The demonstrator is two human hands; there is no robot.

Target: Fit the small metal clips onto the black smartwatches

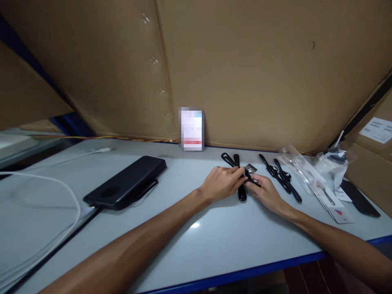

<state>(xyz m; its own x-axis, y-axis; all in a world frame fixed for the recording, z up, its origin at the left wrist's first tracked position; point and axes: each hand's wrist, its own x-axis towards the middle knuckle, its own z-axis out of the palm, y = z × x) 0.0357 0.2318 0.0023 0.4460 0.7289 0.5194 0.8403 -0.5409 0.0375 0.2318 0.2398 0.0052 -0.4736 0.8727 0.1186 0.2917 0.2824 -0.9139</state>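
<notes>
In the head view, a black spokeshave (227, 158) lies slantwise between my hands, its upper-left handle showing. My left hand (225, 181) has its fingers closed over the middle of it. At its lower-right handle, my right hand (266, 192) pinches with thumb and fingers. Crossing beneath it is a second long black tool (242, 194), with its middle hidden by my left hand. Just behind my fingertips lies a small dark flat piece (251, 168). Two more black spokeshaves (275, 173) (288, 180) rest side by side to the right of my right hand.
Clear plastic and card packages (321, 190) lie on the right, near a crumpled plastic bag (332, 163) and a flat black object (359, 198). A black power bank (125, 181) and white cable (70, 192) are left. A blurred-out screen (192, 130) leans against the cardboard wall (245, 73).
</notes>
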